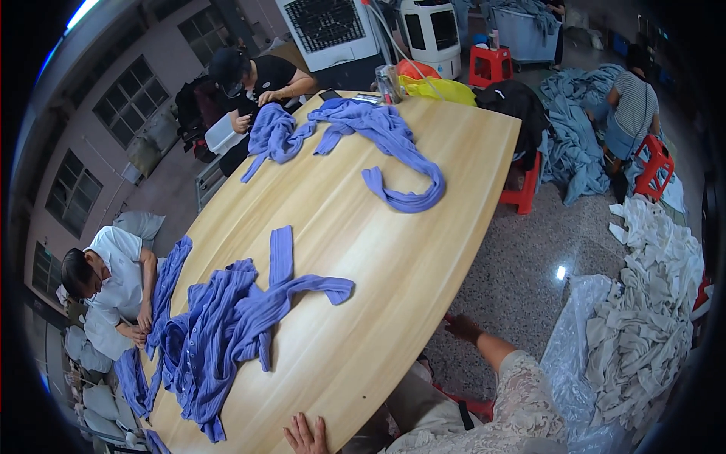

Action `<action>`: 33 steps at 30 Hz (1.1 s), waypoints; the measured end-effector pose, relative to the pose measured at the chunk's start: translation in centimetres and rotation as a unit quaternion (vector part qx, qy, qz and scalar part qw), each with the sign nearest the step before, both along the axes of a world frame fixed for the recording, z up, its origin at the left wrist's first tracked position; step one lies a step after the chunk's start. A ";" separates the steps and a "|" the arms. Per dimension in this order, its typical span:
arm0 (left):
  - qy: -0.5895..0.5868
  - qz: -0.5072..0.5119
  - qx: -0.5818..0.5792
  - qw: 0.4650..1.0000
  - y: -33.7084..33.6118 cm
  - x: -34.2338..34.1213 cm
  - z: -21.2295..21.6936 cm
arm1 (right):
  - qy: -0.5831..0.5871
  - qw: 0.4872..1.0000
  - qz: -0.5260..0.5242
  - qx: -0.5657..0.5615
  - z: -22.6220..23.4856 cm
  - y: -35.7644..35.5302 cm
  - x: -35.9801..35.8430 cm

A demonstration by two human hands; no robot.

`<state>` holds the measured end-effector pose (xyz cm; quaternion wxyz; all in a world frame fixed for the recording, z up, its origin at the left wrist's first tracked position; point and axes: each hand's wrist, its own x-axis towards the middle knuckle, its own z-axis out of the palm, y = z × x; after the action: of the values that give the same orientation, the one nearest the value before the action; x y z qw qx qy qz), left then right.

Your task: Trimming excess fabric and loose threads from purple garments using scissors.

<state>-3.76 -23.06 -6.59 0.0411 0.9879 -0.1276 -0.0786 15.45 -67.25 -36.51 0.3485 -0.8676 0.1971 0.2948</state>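
Observation:
My left hand [305, 435] lies flat on the near edge of the wooden table [393, 295], fingers spread and holding nothing. Out past the table's right edge is my right hand [463, 328], dim, with its fingers curled. A small red bit shows at its fingertips, too little to name. Ahead of my left hand, a rumpled purple buttoned cardigan [208, 340] lies with its sleeves spread out. More purple knit garments [370, 125] lie at the far end of the table, one long sleeve curling toward the middle.
A person in white [117, 280] handles purple fabric at the left edge; another in black [265, 83] works at the far end. Piled pale garments [643, 318] and clear plastic sheeting [571, 356] cover floor at right. Red stools [490, 66] and a yellow bag [442, 89] stand farther off.

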 end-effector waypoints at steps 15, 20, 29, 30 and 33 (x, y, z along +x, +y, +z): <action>-0.009 0.012 -0.015 1.000 -0.5 -0.3 0.0 | -0.130 0.969 -0.205 0.040 -7.4 2.1 0.7; -0.029 0.053 -0.183 0.981 0.3 -1.1 -3.3 | -0.168 0.946 -0.273 0.042 -9.1 0.2 -3.8; 0.091 0.037 -0.022 0.995 -1.3 2.5 1.6 | -0.125 0.978 -0.098 0.133 -14.0 3.1 -7.3; 0.070 0.038 -0.033 0.996 -1.2 2.7 0.9 | -0.117 0.980 -0.063 0.148 -14.4 3.8 -6.3; 0.034 0.046 -0.024 0.998 0.8 0.6 0.2 | -0.113 0.973 0.024 0.201 -14.8 9.7 -2.4</action>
<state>-3.20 -22.26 -6.40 0.0727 0.9881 -0.0828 -0.1073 13.06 -57.55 -51.32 0.5289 -0.8118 0.0726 0.2367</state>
